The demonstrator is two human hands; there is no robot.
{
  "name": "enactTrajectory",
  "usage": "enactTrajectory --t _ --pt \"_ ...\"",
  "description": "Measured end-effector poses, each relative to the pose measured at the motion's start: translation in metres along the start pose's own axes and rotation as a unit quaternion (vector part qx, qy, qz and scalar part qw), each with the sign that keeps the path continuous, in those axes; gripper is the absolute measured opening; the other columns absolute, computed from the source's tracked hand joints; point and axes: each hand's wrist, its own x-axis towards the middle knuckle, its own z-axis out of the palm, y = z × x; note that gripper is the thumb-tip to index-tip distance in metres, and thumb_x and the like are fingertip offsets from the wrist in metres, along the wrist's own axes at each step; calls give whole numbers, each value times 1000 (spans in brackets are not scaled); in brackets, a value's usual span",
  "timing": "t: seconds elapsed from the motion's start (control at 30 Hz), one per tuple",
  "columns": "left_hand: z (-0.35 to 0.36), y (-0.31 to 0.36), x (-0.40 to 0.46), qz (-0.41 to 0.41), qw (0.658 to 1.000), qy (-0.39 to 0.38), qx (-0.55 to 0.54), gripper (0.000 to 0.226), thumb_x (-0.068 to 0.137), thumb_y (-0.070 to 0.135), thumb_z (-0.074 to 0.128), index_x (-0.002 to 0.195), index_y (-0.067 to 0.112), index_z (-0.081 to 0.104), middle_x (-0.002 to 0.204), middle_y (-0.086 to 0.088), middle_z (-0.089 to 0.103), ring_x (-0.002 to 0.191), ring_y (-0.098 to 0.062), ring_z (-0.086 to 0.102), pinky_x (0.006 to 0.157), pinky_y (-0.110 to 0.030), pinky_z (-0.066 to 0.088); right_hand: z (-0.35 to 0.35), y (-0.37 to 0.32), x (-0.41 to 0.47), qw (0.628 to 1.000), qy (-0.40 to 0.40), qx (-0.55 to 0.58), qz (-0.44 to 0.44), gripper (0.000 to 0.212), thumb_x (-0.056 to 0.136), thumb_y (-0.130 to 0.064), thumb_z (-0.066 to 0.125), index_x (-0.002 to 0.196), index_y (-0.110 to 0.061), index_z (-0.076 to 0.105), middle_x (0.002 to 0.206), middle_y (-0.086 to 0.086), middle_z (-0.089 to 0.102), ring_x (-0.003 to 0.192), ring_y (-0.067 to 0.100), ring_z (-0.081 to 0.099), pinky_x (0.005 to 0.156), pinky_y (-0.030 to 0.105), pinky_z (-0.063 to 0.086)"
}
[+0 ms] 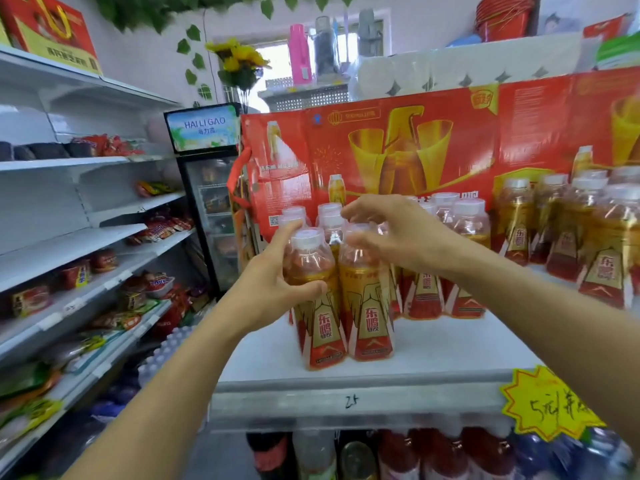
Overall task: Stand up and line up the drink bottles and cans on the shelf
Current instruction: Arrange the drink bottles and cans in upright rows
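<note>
Head view: left hand [273, 285] fingers grip upright gold-red bottle [320, 306]; right hand [391, 233] fingers spread.

Two hands reach in, a left hand [277, 271] and a right hand [391, 233]; on the white shelf [433, 358] the near cluster shows about nine capped drink bottles [369, 299], those at the back partly hidden; a second group at the right [568, 237] shows at least six, the edge cutting off more; two red cartons [398, 150] stand behind; one fridge [211, 202]; one yellow price tag [550, 403]; one bunch of yellow flowers [239, 60].
</note>
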Motion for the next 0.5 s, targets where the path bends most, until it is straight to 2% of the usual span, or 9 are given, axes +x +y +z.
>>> enactTrajectory --t 0.07,0.13,0.17,0.2,0.27,0.33,0.43,0.5 --pt "-2 -7 -4 -2 1000 19 -19 98 79 30 80 150 47 14 122 20 49 103 2 57 89 -23 50 13 -5 -10 995 51 70 40 56 86 -38 70 137 -30 49 121 -11 58 106 4 55 89 25 49" --pt "8 -16 -14 -10 999 25 -41 98 77 32 80 149 43 15 126 23 49 104 6 55 85 -15 46 30 -3 -31 981 64 150 105 69 80 -38 75 139 -37 39 112 -23 52 100 -6 55 79 15 47" --pt "17 -23 -21 -19 998 23 -50 95 75 30 82 146 42 19 123 28 49 104 11 54 81 -10 45 43 -2 -43 973 44 176 139 71 78 -35 77 137 -40 36 107 -28 50 95 -14 54 77 12 46" --pt "27 -32 -29 -27 998 19 -55 90 73 27 84 139 43 25 117 33 50 105 12 55 80 -9 47 57 2 -56 968 14 186 169 68 77 -31 79 130 -40 37 104 -31 51 89 -22 53 78 11 48" --pt "44 -53 -38 -43 998 17 -54 86 67 30 89 130 47 32 112 34 54 110 5 57 88 -21 53 84 8 -75 959 -8 186 212 55 76 -26 81 118 -33 45 101 -26 60 86 -23 56 83 14 51" --pt "51 -67 -39 -49 997 15 -54 84 64 36 89 130 44 36 117 27 58 109 2 59 94 -30 52 97 12 -81 954 16 192 230 46 76 -24 81 109 -31 50 96 -23 64 87 -15 61 71 5 49" --pt "54 -75 -36 -58 994 18 -87 79 74 25 84 134 38 35 121 18 60 111 2 58 90 -18 50 102 14 -77 950 42 202 234 46 74 -21 83 109 -27 54 93 -17 68 84 -11 63 63 1 44" --pt "54 -80 -35 -58 991 42 -110 75 76 22 82 133 42 37 123 18 57 113 1 57 94 -25 51 108 12 -74 951 50 194 233 49 73 -23 84 111 -26 54 95 -15 68 83 -14 62 64 3 45"
